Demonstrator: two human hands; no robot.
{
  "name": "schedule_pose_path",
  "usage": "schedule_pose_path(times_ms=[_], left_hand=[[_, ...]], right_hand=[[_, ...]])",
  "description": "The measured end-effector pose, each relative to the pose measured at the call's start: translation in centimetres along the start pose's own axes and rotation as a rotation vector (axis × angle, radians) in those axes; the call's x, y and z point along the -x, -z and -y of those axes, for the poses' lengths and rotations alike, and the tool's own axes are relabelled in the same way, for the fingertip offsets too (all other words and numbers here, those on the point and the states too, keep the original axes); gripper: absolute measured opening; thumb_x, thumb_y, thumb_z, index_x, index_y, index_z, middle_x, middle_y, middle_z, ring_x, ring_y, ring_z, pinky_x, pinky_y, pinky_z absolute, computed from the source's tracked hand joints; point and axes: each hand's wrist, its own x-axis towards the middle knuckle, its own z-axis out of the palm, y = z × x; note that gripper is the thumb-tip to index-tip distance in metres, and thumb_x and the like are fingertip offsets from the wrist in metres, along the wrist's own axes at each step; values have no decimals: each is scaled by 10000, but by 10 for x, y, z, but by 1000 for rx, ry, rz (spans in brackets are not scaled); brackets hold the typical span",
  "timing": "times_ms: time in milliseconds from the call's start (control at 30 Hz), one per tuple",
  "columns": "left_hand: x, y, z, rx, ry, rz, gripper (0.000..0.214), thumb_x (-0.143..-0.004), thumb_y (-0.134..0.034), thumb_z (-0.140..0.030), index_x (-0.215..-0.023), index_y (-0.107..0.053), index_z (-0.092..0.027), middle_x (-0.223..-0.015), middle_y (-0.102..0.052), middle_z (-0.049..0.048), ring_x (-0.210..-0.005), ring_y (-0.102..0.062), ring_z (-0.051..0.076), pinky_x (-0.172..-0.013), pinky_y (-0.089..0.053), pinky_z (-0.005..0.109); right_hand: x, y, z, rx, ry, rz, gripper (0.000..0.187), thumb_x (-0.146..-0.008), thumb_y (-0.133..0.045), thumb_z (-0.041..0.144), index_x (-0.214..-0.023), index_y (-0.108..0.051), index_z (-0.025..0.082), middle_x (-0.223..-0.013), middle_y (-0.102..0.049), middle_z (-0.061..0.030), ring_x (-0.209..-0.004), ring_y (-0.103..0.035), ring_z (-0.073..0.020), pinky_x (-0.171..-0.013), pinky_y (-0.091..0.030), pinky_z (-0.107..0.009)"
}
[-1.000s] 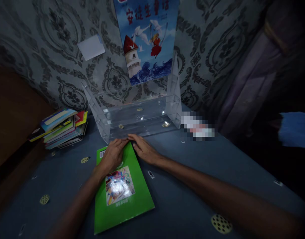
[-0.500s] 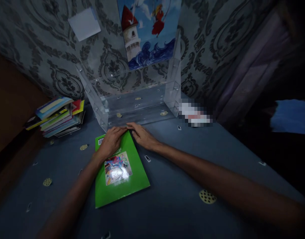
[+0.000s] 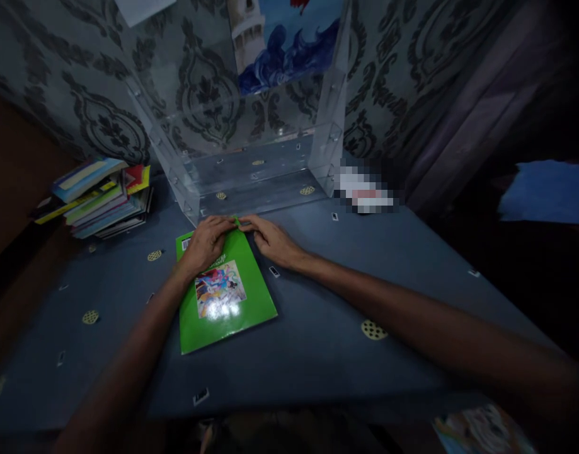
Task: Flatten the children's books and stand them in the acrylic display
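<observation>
A thin green book (image 3: 223,296) with a colourful picture on its cover lies flat on the blue patterned tablecloth (image 3: 317,328). My left hand (image 3: 205,243) rests on the book's far end, its fingers curled at the top edge. My right hand (image 3: 270,241) sits just right of it, and its fingertips pinch the book's top right corner, which is lifted a little. Right behind both hands stands a clear acrylic display rack (image 3: 251,170). A blue picture book (image 3: 284,44) stands on the rack's upper tier.
A stack of several thin books (image 3: 97,198) lies at the left against the patterned wall. A blurred white item (image 3: 365,192) lies right of the rack. A blue cloth (image 3: 544,192) shows in the dark at the far right. The table's front edge runs along the bottom.
The view has tilted down, so everything sits higher in frame. My fingers have curled onto the green book's top edge and raised its corner slightly.
</observation>
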Motion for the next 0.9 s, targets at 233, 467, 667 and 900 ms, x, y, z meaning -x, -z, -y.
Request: schedule_pose_path(times_ms=[233,467,667,900], left_hand=[[1,3,-2,27,-28,44,408,-870,-408,-84,-1117,-709,-208,-1203,-690,67,-1149,-601,221,-1031,-447,449],[8,4,-5,6,-88,75,392,-898,-424,-109,-1162,-694,-215,-1251,-672,82,-1195,-585,240,-1024,-448,470],[19,7,-18,-15,-116,114,423,-922,-423,-112,-1246,-649,-261,-1323,-639,58,-1276,-533,245,-1061,-419,500],[29,10,-36,12,-146,148,420,-921,-437,-114,-1254,-637,-272,-1331,-635,56,-1292,-524,238,-1059,-416,509]], right_hand=[[18,6,13,-13,-34,46,561,-802,-377,-12,-1299,-529,198,-1186,-714,-58,-1157,-636,-196,-1010,-475,-407],[37,10,22,4,-19,64,563,-807,-388,2,-1305,-547,209,-1206,-705,-65,-1159,-628,-208,-1021,-467,-448],[46,13,31,38,0,71,615,-800,-392,-15,-1333,-536,255,-1195,-713,-33,-1172,-621,-199,-1038,-454,-451],[58,14,38,-12,12,73,603,-772,-385,-40,-1278,-580,224,-1138,-736,-46,-1130,-656,-199,-1001,-488,-423]])
